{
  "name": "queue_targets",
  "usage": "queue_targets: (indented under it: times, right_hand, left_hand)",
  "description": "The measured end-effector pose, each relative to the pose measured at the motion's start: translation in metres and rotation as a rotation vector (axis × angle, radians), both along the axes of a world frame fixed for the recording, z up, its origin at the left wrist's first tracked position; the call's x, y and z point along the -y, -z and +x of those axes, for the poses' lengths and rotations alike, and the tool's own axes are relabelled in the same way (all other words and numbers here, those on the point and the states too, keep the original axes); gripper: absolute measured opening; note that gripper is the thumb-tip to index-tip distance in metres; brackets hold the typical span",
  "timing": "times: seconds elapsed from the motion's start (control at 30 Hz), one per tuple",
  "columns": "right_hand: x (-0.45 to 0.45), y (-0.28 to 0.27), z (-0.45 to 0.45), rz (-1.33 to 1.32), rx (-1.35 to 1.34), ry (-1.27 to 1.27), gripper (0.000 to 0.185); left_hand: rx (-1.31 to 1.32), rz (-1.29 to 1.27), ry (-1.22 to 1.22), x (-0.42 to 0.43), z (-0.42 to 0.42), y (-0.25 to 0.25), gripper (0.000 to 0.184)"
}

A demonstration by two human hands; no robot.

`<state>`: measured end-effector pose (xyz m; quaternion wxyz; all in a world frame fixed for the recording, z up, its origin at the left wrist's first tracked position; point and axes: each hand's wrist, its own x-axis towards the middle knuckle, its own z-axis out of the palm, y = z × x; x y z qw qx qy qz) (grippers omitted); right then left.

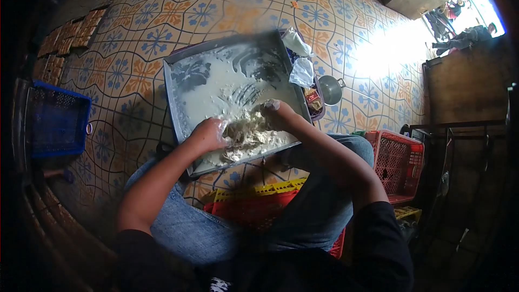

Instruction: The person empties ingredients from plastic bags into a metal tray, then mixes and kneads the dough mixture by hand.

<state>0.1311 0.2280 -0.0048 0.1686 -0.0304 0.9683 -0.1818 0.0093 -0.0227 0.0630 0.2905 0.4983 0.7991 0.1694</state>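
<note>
A wide, shallow metal tray (170, 89) lies on the floor in front of my knees, tilted a little in view. White flour or wet paste (211, 89) is smeared over its bottom, with dark metal showing through in places. Lumpy, pale dough (250, 136) is heaped at the tray's near side. My left hand (211, 134) presses into the dough's left edge, its fingers curled and partly buried. At the dough's upper right, my right hand (275, 113) has curled fingers coated in white, gripping the dough.
Right of the tray are white plastic bags (303, 73) and a metal pot (330, 90). A red crate (397, 165) stands by my right knee, a blue crate (59, 121) at far left. Stacked packs (73, 35) lie upper left; people (467, 38) appear at the bright doorway.
</note>
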Motion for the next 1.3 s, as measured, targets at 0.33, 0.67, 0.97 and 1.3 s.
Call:
queue_targets:
  times: [0.33, 0.67, 0.97, 1.3]
  right_hand:
    - [0.07, 0.068, 0.031, -0.537, 0.024, 0.278, 0.025]
    - [0.039, -0.004, 0.004, -0.038, -0.233, 0.213, 0.012]
    - [0.007, -0.033, 0.008, -0.019, -0.037, -0.313, 0.037]
    - [0.031, 0.018, 0.008, -0.558, -0.168, 0.229, 0.056]
  left_hand:
    - [0.092, -0.104, -0.081, -0.001, 0.033, 0.063, 0.059]
    - [0.13, 0.105, -0.174, -0.01, 0.006, 0.037, 0.051]
    - [0.088, -0.237, 0.142, 0.001, -0.005, -0.016, 0.051]
    - [0.095, -0.02, -0.089, -0.012, -0.009, 0.05, 0.082]
